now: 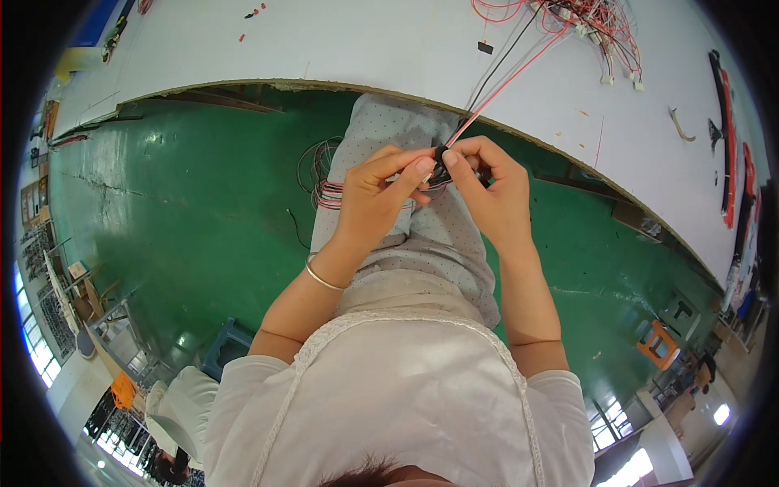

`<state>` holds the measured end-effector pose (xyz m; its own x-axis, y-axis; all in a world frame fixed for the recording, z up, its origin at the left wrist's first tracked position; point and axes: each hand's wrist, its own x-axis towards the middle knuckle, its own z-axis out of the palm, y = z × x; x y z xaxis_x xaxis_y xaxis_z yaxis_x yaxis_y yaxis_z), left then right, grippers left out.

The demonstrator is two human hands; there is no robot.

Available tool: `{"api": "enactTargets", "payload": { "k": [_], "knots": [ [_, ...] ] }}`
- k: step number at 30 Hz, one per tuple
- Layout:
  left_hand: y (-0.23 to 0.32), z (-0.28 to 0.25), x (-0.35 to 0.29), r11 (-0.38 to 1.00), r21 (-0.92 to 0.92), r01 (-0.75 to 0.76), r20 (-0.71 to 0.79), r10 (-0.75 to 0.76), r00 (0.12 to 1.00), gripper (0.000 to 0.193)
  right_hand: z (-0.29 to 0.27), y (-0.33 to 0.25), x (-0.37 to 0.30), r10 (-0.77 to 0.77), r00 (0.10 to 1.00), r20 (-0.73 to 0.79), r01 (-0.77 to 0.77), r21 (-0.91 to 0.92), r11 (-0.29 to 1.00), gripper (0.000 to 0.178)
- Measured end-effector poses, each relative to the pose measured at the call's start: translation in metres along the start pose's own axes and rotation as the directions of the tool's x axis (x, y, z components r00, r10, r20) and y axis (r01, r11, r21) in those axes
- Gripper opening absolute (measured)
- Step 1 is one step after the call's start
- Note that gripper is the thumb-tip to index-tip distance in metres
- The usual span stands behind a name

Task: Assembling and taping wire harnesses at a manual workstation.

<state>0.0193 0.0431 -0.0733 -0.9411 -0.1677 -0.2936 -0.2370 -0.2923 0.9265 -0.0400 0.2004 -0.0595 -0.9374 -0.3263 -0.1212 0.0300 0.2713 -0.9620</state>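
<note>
Head camera: we see both hands meeting above the lap, just off the near edge of the pale bench. The left hand pinches with thumb and forefinger at a small black piece, and the right hand presses its thumb against the same spot from the right. The fingers hide much of the piece, so we cannot tell exactly what each tip grips.

Red and white wires run from between the fingers far and to the right, over the bench edge, toward a large tangle of wires with small white connectors at its near side. A thin black wire runs beside them. On the left thigh lies a bundle of red, white and dark wires.

As far as we can judge, the handling of this one set is midway: the wires are gathered at the black piece, but both hands are busy there, so we would not call it finished. Much wire lies in the tangle and on the thigh; which of it is done and which is waiting, we cannot tell. A loose black tab lies on the bench, left of the tangle.
</note>
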Motion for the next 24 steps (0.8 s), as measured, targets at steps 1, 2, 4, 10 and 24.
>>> {"api": "enactTargets", "payload": {
  "k": [1,2,4,10,24],
  "knots": [
    [-0.0019,0.0001,-0.0005,0.997,0.047,-0.053,0.0,0.053,0.999,0.022,0.0004,-0.0009,0.0002,0.002,1.0,0.0,-0.002,0.0,1.0,0.011],
    [-0.0033,0.0002,-0.0009,0.99,0.095,-0.106,0.003,0.106,0.994,0.022,0.001,-0.002,0.0005,0.012,1.0,-0.004,-0.012,0.006,1.0,0.011],
    [-0.0048,0.0008,-0.0009,0.992,0.073,-0.1,0.009,0.099,0.995,0.022,0.0013,-0.0022,0.0003,0.024,1.0,-0.009,-0.024,0.011,1.0,0.012],
    [-0.0088,0.0007,-0.0007,0.993,0.048,-0.107,0.017,0.106,0.994,0.022,0.0022,-0.003,-0.0008,0.041,0.999,-0.021,-0.04,0.02,0.999,0.012],
    [-0.0015,0.0055,0.0087,0.99,0.12,-0.074,-0.046,0.08,0.996,0.019,0.0028,0.0013,0.0031,0.002,0.999,-0.047,-0.005,-0.063,0.998,0.011]
  ]
}}
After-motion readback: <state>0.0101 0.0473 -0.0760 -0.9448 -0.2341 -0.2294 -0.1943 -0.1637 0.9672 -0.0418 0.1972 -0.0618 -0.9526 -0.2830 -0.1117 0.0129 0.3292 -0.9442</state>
